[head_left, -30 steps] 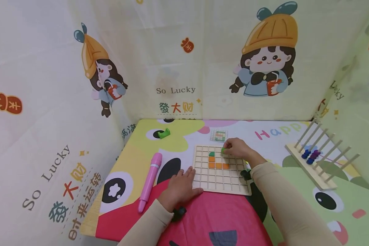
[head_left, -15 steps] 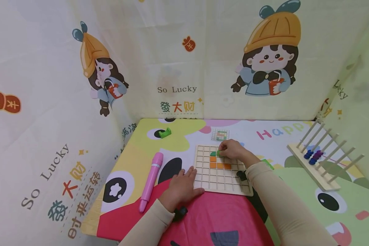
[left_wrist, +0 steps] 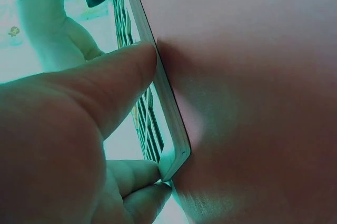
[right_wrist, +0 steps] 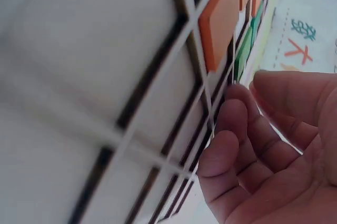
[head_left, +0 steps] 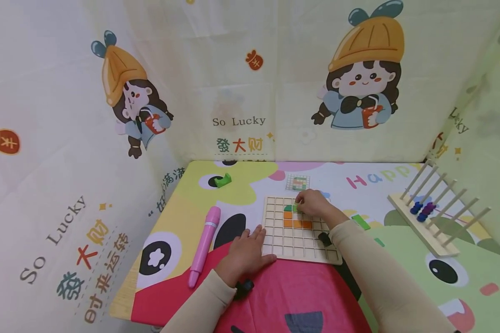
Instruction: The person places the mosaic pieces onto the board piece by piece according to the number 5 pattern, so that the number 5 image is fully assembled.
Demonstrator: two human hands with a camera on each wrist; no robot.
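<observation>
My left hand (head_left: pixel 243 256) rests at the near-left corner of the wooden grid board (head_left: pixel 281 252). Its thumb lies against the front edge and its fingers touch the left side, as the left wrist view shows. At the board's far side, my right hand (head_left: pixel 312 203) holds a light green tile (head_left: pixel 294 208) by its edge, fingertips close together, down in a square. Beside that tile sits a darker green rounded piece (head_left: pixel 288 208). Several orange tiles (head_left: pixel 293 223) form an L nearer to me. The right wrist view shows an orange tile (right_wrist: pixel 221 21) and green tile (right_wrist: pixel 243 52) close up.
A small pattern card (head_left: pixel 297 182) lies beyond the board. To the left are a pink pen-shaped toy (head_left: pixel 205 247) and a green curved piece (head_left: pixel 223 180). A pegged wooden stand (head_left: pixel 421 226) with dark counters is at right; a green bar (head_left: pixel 360 222) lies nearer.
My right hand has moved left and slightly down, bringing the light green tile into the square beside the darker green piece. The left hand has stayed at the board's corner.
</observation>
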